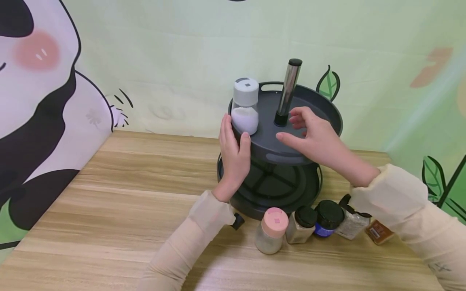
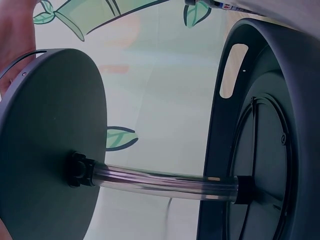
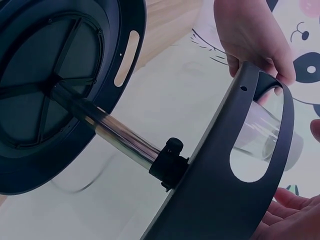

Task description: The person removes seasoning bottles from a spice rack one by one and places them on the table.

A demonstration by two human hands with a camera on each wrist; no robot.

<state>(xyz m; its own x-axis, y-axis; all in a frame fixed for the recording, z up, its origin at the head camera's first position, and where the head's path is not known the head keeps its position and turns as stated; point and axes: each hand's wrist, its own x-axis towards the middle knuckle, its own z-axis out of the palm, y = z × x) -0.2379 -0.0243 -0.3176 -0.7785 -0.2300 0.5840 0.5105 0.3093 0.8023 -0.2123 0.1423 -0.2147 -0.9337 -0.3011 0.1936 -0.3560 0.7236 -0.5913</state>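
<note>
A black two-tier turntable rack (image 1: 267, 147) stands on the table, its tiers joined by a shiny metal post (image 2: 160, 184). On the left side of the upper tier sits a clear jar with a white cap and white contents (image 1: 245, 115). My left hand (image 1: 234, 155) is at that tier's left rim, fingers straight and thumb up near the jar's base. Over the upper tier, my right hand (image 1: 316, 135) hovers beside the upper post (image 1: 289, 91), its fingers loosely bent around nothing. In the right wrist view the left hand (image 3: 255, 37) touches the rim by a handle slot.
Right of the rack's near side stand a pink-capped jar (image 1: 271, 232), a black-capped jar (image 1: 301, 226), a blue-labelled jar (image 1: 329, 218), a flip-lid jar (image 1: 351, 222) and a small orange-brown container (image 1: 378, 232). A panda-printed cloth (image 1: 174, 60) hangs behind the wooden table (image 1: 145, 178).
</note>
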